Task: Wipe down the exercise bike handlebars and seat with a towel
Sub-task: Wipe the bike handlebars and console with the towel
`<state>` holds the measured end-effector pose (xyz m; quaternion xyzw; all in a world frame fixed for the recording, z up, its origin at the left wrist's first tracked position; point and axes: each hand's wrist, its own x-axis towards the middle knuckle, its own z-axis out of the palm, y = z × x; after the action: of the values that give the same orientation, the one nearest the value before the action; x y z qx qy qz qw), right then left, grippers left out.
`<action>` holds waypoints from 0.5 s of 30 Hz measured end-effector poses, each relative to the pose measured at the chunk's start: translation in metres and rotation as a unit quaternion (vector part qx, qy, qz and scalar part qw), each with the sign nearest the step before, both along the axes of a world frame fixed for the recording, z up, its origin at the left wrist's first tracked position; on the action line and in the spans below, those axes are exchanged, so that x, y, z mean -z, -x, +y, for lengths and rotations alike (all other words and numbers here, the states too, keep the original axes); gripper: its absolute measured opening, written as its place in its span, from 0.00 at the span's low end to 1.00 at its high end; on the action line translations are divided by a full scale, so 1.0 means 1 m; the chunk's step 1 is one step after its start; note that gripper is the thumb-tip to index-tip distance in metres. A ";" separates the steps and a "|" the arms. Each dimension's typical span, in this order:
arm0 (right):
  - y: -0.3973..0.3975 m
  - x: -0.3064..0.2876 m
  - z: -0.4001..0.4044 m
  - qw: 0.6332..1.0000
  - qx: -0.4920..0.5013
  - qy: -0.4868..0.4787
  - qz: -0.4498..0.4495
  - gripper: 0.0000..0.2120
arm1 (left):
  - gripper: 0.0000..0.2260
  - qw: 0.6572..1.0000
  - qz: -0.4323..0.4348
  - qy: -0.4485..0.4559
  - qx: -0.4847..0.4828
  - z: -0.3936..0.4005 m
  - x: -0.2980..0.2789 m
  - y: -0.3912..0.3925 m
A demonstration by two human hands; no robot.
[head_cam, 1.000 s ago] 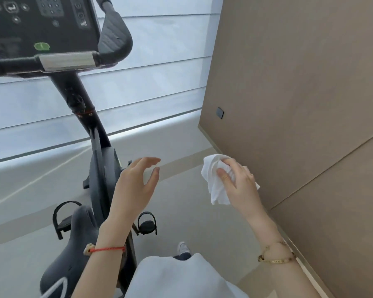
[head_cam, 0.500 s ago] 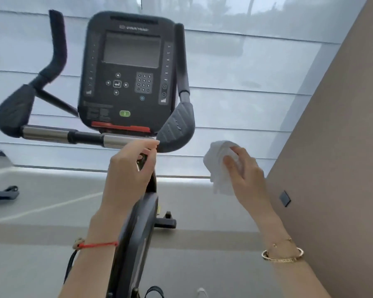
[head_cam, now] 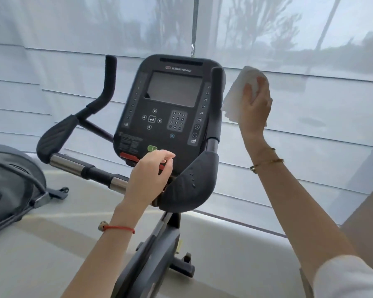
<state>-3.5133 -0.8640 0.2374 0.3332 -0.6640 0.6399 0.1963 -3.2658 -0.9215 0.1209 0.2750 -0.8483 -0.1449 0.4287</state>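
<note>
looking from the far left, we see part of another grey exercise machine (head_cam: 13, 179) low on the floor, well to the left of the black exercise bike console (head_cam: 168, 108), which we take as our landmark. left of the console rises the bike's left black padded handlebar (head_cam: 58, 134), its upright grip bending above a broad elbow pad. from that pad a chrome and black crossbar (head_cam: 84, 168) runs right and passes below the console.

just below the console's lower edge is our left hand (head_cam: 151, 175), a red string bracelet (head_cam: 119, 227) on its wrist. its fingers are loosely curled with the fingertips near the console's red strip, and the hand lies in front of the crossbar. whether it touches the bar or grasps anything we cannot tell; nothing shows in its grip.

the console itself shows a dark screen, a keypad and a green button. under it the dark bike frame (head_cam: 157, 250) slopes down to the pale floor.

hard against the console's right side stands the right black padded handlebar (head_cam: 194, 181), its elbow pad below and its upright grip (head_cam: 216, 104) rising beside the screen.

right of that upright grip, and apart from it, our right hand (head_cam: 256, 104) is raised with a gold bangle (head_cam: 266, 162) on the wrist. it clasps a crumpled white towel (head_cam: 239, 93), the thumb pressed over the cloth, which bunches toward the console. the towel is in the air level with the screen, touching no part of the bike.

behind the console hang pale sheer window blinds (head_cam: 310, 104). the seat is out of view.
</note>
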 end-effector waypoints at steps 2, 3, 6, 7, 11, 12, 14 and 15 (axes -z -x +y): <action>0.014 0.009 -0.025 0.999 -0.029 -0.033 0.030 0.25 | 0.09 1.000 -0.009 -0.013 -0.022 -0.002 0.006 0.005; 0.018 0.018 -0.036 0.996 -0.054 -0.064 0.038 0.26 | 0.09 0.999 -0.012 -0.018 -0.029 -0.003 0.009 0.007; 0.027 0.051 -0.060 0.978 -0.134 -0.155 0.037 0.30 | 0.09 0.998 -0.022 -0.028 -0.055 -0.005 0.016 0.008; 0.030 0.057 -0.065 0.974 -0.151 -0.164 0.035 0.31 | 0.10 0.997 -0.024 -0.027 -0.067 -0.006 0.017 0.008; 0.043 0.042 -0.081 0.969 -0.188 -0.160 0.017 0.35 | 0.11 0.994 -0.046 -0.017 -0.098 -0.010 0.018 0.009; 0.047 0.035 -0.085 0.969 -0.194 -0.153 0.022 0.35 | 0.11 0.994 -0.051 -0.018 -0.097 -0.011 0.017 0.009; 0.052 0.027 -0.091 0.968 -0.205 -0.141 0.033 0.35 | 0.10 0.994 -0.055 -0.026 -0.095 -0.012 0.017 0.009; 0.054 0.025 -0.094 0.969 -0.206 -0.134 0.031 0.34 | 0.10 0.993 -0.057 -0.028 -0.096 -0.013 0.017 0.010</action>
<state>-3.5671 -0.9579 0.2124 0.5056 -0.6543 0.5613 0.0342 -3.2754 -0.9345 0.1036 0.3746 -0.8368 -0.1106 0.3836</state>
